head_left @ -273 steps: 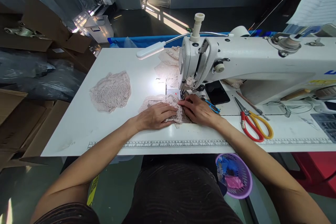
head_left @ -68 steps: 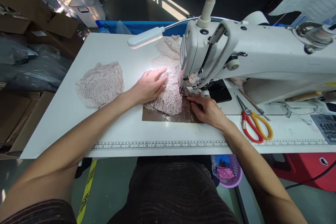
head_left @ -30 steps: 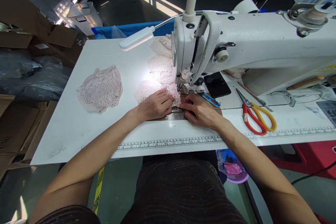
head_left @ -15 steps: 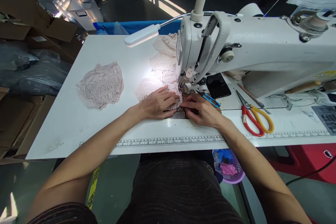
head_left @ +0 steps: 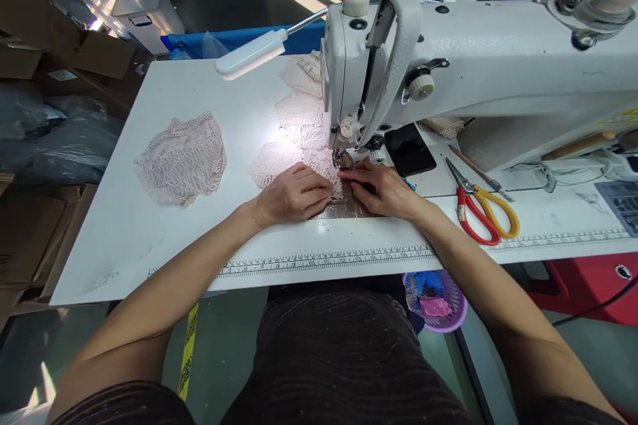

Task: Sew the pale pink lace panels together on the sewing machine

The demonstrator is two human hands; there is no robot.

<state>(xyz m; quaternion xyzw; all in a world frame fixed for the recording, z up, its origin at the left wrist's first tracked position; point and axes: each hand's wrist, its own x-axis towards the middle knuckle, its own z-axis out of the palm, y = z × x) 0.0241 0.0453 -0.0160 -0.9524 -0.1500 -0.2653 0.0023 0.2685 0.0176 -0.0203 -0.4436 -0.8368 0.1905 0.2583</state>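
Note:
A pale pink lace piece [head_left: 319, 161] lies under the presser foot [head_left: 341, 159] of a white sewing machine [head_left: 343, 73]. My left hand [head_left: 294, 194] rests palm down on its near left part, fingers stretched over the lace. From the right, my right hand [head_left: 381, 189] pinches the lace edge between thumb and forefinger, just in front of the foot. Blue-handled snips [head_left: 409, 184] show only a small bit behind that hand. The metal needle plate [head_left: 343, 209] lies below both hands. More pale lace [head_left: 299, 109] spreads behind, left of the machine head.
A separate lace piece [head_left: 182, 159] lies on the left of the white table [head_left: 114, 232]. Right of the needle are a black phone [head_left: 409, 149] and red-and-yellow scissors [head_left: 481, 209]. A lamp [head_left: 252, 53] hangs over the work. A purple basket [head_left: 451, 309] stands below the table edge.
The lace between my hands has moved back toward the presser foot, and less shows in front. My right hand now covers most of the blue snips. The whole view has shifted slightly.

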